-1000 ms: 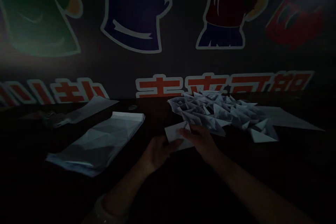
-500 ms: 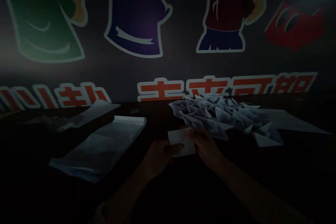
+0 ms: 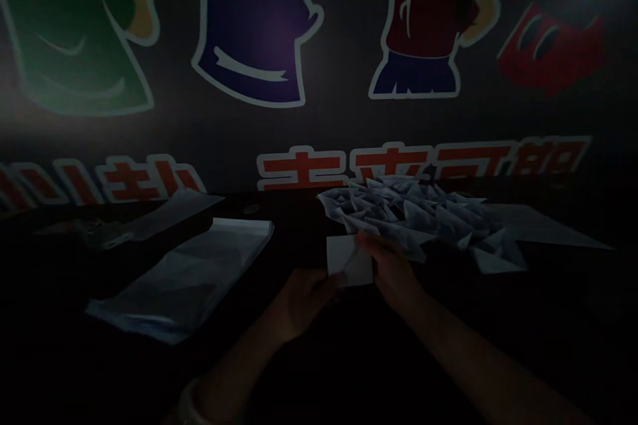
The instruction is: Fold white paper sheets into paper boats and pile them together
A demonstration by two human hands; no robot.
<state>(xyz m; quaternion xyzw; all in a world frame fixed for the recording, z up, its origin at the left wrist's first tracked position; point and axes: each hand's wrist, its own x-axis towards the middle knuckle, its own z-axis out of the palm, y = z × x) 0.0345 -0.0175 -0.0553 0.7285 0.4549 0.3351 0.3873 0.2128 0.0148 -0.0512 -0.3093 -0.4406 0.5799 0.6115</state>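
In the dim head view, a small folded square of white paper [image 3: 356, 267] is held between my two hands, low in the middle. My left hand [image 3: 306, 292] pinches its lower left corner, thumb on top. My right hand [image 3: 391, 262] grips its upper right side, with fingers over the edge. A line runs slantwise across the paper between the two grips. Just beyond my hands lies a pile of folded white paper boats [image 3: 413, 209]. The fingers underneath the paper are hidden.
To the left lies a clear plastic bag [image 3: 184, 279] with pale sheets in it. Behind it are a paper sheet [image 3: 174, 212] and a crumpled clear wrapper [image 3: 102, 234]. A flat white sheet [image 3: 543, 226] is right of the pile. A wall with painted figures [image 3: 343, 119] stands behind the dark table.
The folded paper now sits squarer to me and slightly to the right, and my left hand has slid to its lower corner. The whole view has shifted a little.
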